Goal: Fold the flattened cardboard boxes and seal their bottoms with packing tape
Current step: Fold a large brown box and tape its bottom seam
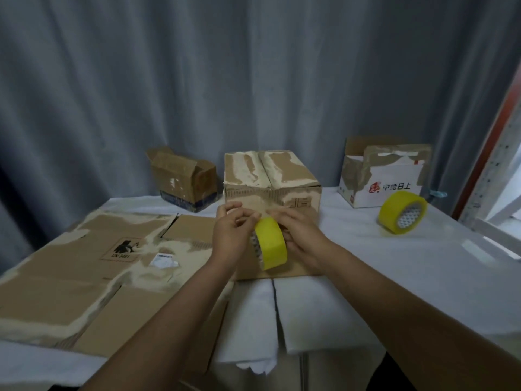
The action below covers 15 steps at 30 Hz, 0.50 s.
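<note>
— What was the person doing when you looked over?

— Both hands were up against the near side of the folded box (272,190) in the middle of the table (394,266). Its flaps were shut on top, with torn, pale patches along the seam. The right hand (300,235) had its fingers curled round a yellow tape roll (271,244), held on edge just in front of the box. The left hand (231,235) was beside the roll, thumb and fingertips pinched together at its upper rim. Whether they actually had the tape end between them, I couldn't tell.

— And the other boxes?

— A flattened cardboard sheet (84,263) lay on the left of the table, badly scuffed, with a printed label and a small white sticker on it. Behind it stood a small brown box (183,179) with its flaps open. At the far right there was a white box (386,176) with a red logo, also open at the top.

— Only the one roll of tape?

— No, a second yellow roll (402,212) sat on the table just in front of the white box, well apart from the hands. A grey curtain (253,66) hung behind everything.
</note>
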Tool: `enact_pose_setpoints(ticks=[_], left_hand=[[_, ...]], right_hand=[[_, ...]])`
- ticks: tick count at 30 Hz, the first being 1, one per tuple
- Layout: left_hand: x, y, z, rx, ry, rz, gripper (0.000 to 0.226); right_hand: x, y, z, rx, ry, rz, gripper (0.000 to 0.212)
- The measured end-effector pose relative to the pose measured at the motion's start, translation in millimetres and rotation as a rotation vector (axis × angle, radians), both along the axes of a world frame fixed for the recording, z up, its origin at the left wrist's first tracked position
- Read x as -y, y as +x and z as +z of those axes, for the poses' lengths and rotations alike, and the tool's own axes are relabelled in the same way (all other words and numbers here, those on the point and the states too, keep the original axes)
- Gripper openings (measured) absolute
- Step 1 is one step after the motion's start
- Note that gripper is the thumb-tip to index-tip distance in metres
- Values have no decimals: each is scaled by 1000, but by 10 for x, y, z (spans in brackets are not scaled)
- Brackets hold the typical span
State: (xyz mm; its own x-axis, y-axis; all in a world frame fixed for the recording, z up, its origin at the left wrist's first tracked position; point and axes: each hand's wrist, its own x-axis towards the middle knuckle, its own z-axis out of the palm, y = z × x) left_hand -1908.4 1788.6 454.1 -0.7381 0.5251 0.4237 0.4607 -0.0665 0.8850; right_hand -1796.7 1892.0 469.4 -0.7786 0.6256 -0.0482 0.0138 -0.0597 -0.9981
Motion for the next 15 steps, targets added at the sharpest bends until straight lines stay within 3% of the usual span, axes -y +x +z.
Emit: enact_pose_setpoints(ticks=[5, 8, 10, 13, 15], left_hand=[[71, 201, -44, -101, -37, -71, 11], [168, 182, -36, -338, -168, -94, 22], [245, 95, -48, -494, -320, 25, 37], [342, 10, 46, -354, -463, 173, 53], [329, 56, 119, -329, -441, 47, 44]], right_hand=[[146, 138, 63, -4, 25, -6, 19], [158, 217, 30, 20, 44, -75, 7], [118, 259, -29, 77, 161, -153, 9], [122, 335, -64, 155, 296, -199, 11], [149, 375, -39, 195, 418, -189, 10]])
